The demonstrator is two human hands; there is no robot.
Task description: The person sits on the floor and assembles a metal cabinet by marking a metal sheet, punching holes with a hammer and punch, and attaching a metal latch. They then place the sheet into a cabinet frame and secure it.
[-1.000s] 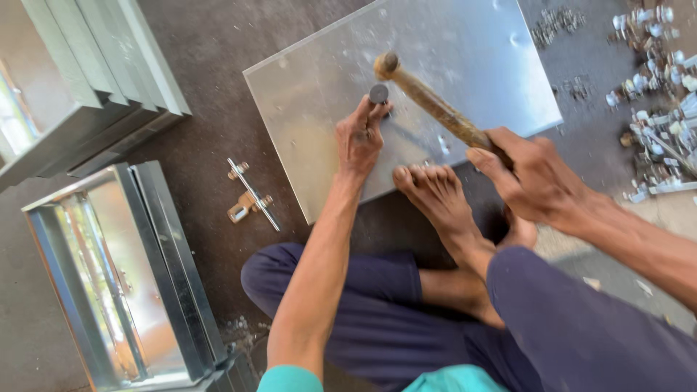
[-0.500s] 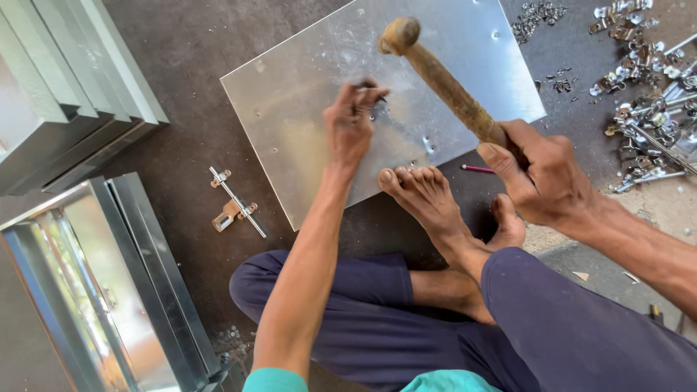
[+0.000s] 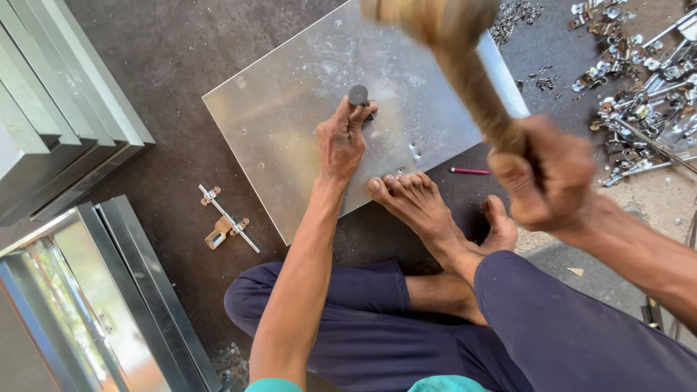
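A shiny metal sheet lies flat on the dark floor, with my bare foot pressing on its near edge. My left hand holds a dark round-headed punch upright on the sheet. My right hand grips the wooden handle of a hammer, raised high and blurred, close to the camera above the sheet. Small punched holes show in the sheet right of the punch.
A small metal latch fitting lies left of the sheet. Folded sheet-metal ducts and an open metal frame stand at the left. A heap of metal hardware covers the right. A red pen lies near my foot.
The hammer has swung up from the punch toward the camera. My left hand stays holding the punch on the sheet. The view has shifted closer.
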